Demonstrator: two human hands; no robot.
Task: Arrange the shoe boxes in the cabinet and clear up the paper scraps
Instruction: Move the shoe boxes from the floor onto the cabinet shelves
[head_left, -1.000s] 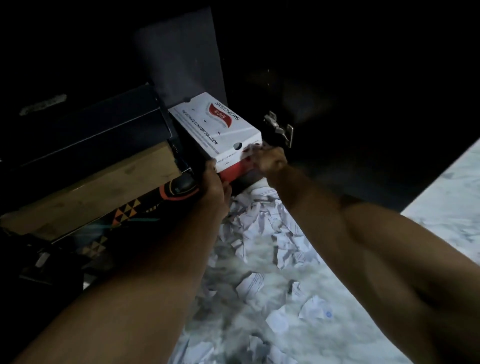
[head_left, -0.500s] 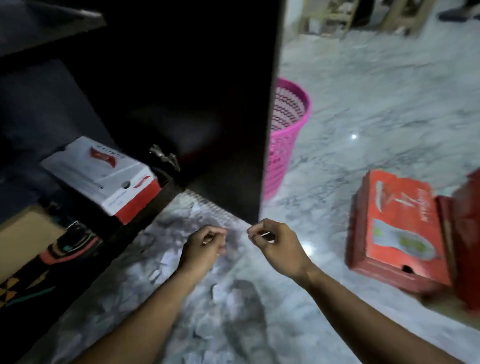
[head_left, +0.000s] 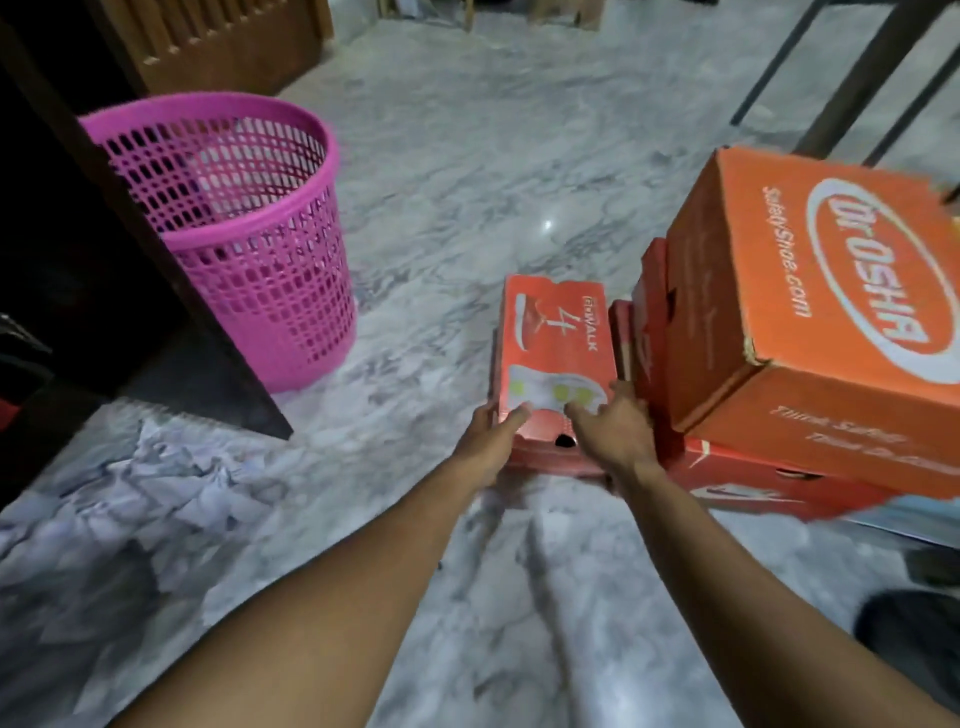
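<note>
- Both bare forearms extended forward from the lower edge of the head view toward a flat red shoe box (head_left: 556, 358) lying on the marble floor (head_left: 467, 171).
- The left hand (head_left: 491, 439) met the box at its near-left corner, at roughly 7 o'clock of the lid; its fingers were extended, with the fingertips (head_left: 519, 414) on the lid and no curl round the box, so the hand was open.
- The right hand (head_left: 613, 428) lay at the near-right corner, at roughly 5 o'clock of the lid; its fingers were spread over the lid and the right edge, likewise open. Motion blur prevented a finer reading of either contact.
- The red shoe box carried "GOwalk 4" print and a round hole in its near end wall.
- At 3 o'clock of that box, just beside it, a large orange box (head_left: 810, 312) marked "Dr.OSHA" sat tilted on a flat red box (head_left: 779, 480); further red boxes (head_left: 647, 332) stood on edge between the stack and the handled box.
- A pink mesh basket (head_left: 249, 234) stood upright at 10 o'clock, well apart from the boxes and beside the dark cabinet door (head_left: 145, 280).
- Crumpled paper scraps (head_left: 156, 478) covered the floor at 9 o'clock of the hands, before the cabinet opening.
</note>
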